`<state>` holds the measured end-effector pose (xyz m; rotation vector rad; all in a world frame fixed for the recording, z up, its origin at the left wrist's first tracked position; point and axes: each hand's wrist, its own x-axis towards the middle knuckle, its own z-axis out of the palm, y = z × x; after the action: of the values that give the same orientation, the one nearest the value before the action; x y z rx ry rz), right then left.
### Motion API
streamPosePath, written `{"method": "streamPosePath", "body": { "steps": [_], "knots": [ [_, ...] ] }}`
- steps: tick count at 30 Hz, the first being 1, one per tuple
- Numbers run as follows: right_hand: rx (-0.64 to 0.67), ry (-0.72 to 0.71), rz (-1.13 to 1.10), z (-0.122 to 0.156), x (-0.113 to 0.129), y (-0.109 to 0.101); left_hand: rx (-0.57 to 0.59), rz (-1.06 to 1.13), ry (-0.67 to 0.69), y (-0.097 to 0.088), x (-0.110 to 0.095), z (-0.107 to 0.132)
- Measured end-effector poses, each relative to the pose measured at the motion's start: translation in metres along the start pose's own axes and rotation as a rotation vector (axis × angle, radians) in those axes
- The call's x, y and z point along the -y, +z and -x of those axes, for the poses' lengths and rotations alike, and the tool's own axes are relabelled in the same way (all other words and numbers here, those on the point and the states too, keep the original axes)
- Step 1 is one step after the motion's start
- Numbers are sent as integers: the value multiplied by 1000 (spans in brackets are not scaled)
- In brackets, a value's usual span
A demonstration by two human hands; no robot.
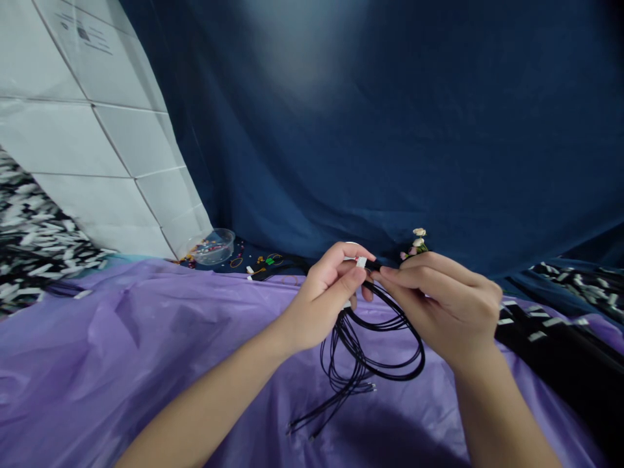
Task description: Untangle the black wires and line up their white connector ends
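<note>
At the white tag's eight o'clock, the left hand is pinching it, ideally steadily; at six o'clock the black cable bundle is drooping, best untangled; at four o'clock the right hand is pinching cable, probably needing only light pressure.

Hands: one left hand, one right hand, total two. Looped black cable bundle held: one. Clear bowl: one. Cream blossoms: two. Purple sheet: one. Blue curtain: one. Beads: numerous, too small to count.
</note>
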<state>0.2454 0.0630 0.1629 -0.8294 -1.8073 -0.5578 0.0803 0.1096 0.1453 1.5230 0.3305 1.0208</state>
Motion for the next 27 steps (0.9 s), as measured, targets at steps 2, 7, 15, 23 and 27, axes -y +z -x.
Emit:
{"method": "streamPosePath", "body": {
  "steps": [2,7,15,23,27],
  "knots": [
    [9,6,-2,1,0,0,1,-14,-2,0,1,0],
    [29,32,11,3,-1,0,3,-15,-12,-1,2,-1],
    [133,237,153,0,-9,-1,-371,127,-29,-14,-4,-15],
    [537,689,-21,9,-19,1,-666,270,-76,-31,-9,-21],
    [704,629,-179,14,-9,17,-664,288,-17,-26,-8,-21]
  ]
}}
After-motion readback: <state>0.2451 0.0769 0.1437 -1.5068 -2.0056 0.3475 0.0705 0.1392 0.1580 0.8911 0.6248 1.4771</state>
